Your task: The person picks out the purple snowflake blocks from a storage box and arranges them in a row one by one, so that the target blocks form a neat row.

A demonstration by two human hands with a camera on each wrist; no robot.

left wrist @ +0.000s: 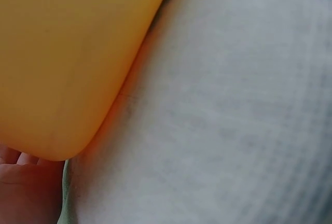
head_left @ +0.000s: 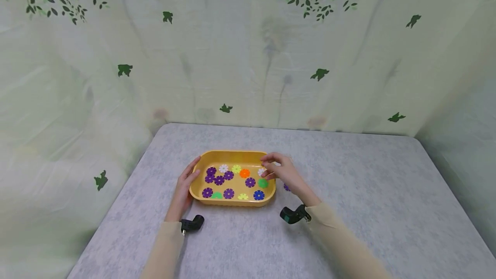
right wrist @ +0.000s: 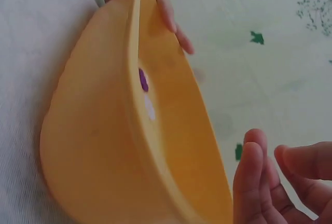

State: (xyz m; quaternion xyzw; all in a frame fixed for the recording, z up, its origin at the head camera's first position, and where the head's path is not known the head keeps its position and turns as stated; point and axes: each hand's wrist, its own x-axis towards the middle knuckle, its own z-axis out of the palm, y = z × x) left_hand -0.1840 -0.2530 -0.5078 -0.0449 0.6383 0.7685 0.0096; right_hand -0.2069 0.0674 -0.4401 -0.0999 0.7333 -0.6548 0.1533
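A yellow tray (head_left: 232, 203) lies on the table with several flower-shaped plastic discs in it, among them purple discs (head_left: 228, 193), an orange disc (head_left: 244, 173) and a blue disc (head_left: 258, 195). My left hand (head_left: 182, 193) holds the tray's left end, with the thumb over the rim. Above the right end hovers my right hand (head_left: 280, 169). Its thumb and fingers (right wrist: 249, 182) stand apart with nothing visible between them. A white disc (head_left: 261, 172) and a green disc (head_left: 263, 183) lie below its fingertips. The left wrist view shows mostly the tray's outer wall (left wrist: 62, 68).
Another purple disc (head_left: 286, 187) lies on the table just right of the tray, partly hidden by the right hand. The grey table (head_left: 368, 193) meets a leaf-patterned curtain (head_left: 248, 55) at its back edge. Black cameras (head_left: 293, 214) are strapped to both wrists.
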